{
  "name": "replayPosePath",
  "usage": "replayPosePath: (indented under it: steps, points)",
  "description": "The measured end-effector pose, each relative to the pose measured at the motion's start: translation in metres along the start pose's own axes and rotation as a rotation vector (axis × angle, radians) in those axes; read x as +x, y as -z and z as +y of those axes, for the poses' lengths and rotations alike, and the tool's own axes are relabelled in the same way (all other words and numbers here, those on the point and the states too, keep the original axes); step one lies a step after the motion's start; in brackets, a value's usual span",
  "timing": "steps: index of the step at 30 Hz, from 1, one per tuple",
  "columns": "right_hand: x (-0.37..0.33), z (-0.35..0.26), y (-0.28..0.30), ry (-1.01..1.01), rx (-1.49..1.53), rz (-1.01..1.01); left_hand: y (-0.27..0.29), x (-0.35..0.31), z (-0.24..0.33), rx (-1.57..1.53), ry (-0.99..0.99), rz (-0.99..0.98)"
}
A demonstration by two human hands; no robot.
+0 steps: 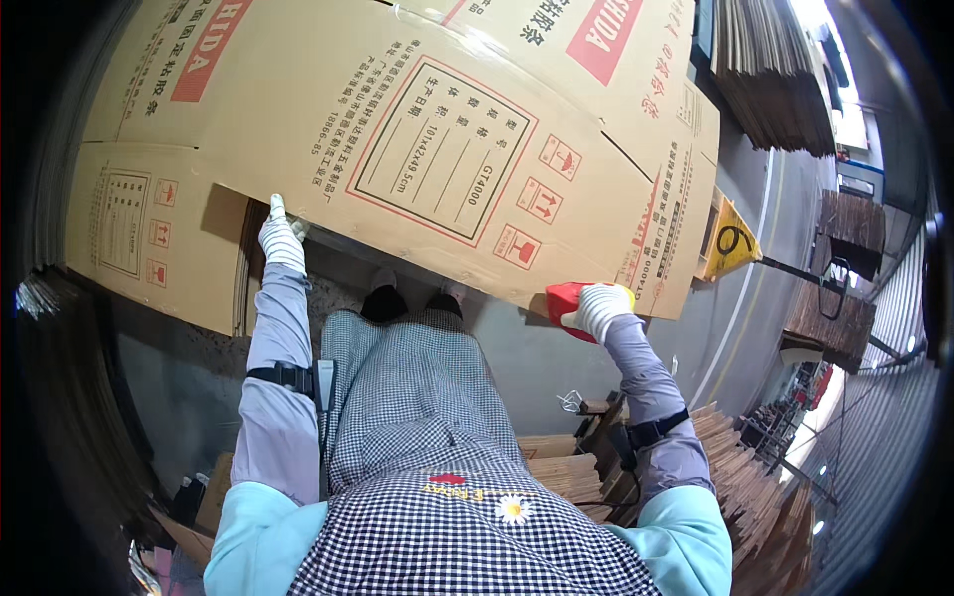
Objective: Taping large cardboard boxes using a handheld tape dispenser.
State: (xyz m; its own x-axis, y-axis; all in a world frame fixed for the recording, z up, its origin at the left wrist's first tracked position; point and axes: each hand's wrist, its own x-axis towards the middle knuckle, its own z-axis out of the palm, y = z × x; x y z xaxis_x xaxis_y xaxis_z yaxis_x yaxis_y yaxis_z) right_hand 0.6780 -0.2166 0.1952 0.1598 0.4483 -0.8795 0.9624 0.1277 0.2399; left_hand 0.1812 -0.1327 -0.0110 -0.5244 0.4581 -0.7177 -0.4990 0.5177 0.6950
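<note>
A large flattened cardboard box (pixel 328 149), brown with printed panels and red marks, spreads across the upper view with its near edge toward me. My left hand (pixel 283 238), in a white striped glove, is closed at that edge beside a cut slot, thumb on top; its other fingers are partly hidden. My right hand (pixel 601 310), gloved alike, closes around a red object with a yellow edge (pixel 568 302) at the near right edge of the cardboard. The glove covers much of it, so its exact kind cannot be told.
A yellow triangular numbered sign (pixel 731 240) stands just right of the cardboard. Stacks of flat cardboard rise at the far right (pixel 773 74) and near right (pixel 755 487). More sheets (pixel 561 472) lie below my right forearm. Grey floor (pixel 497 343) shows between my arms.
</note>
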Motion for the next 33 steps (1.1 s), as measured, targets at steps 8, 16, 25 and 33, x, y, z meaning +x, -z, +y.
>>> replayPosePath:
  steps: [8, 16, 25, 33]
  points:
    - [0.072, -0.001, -0.009, 0.021, 0.484, 1.074, -0.06, -0.135, -0.033, 0.762, -1.387, 0.327]
    - [0.087, -0.008, -0.028, 0.215, 0.461, 0.926, -0.098, -0.103, -0.073, 1.029, -0.85, 0.444]
    - [0.086, -0.029, -0.011, 0.157, 0.438, 0.865, -0.101, -0.143, -0.129, -0.581, 0.038, -0.264]
    - [0.086, -0.024, -0.031, 0.266, 0.924, 0.885, -0.135, -0.343, -0.338, 0.777, 0.41, -1.231]
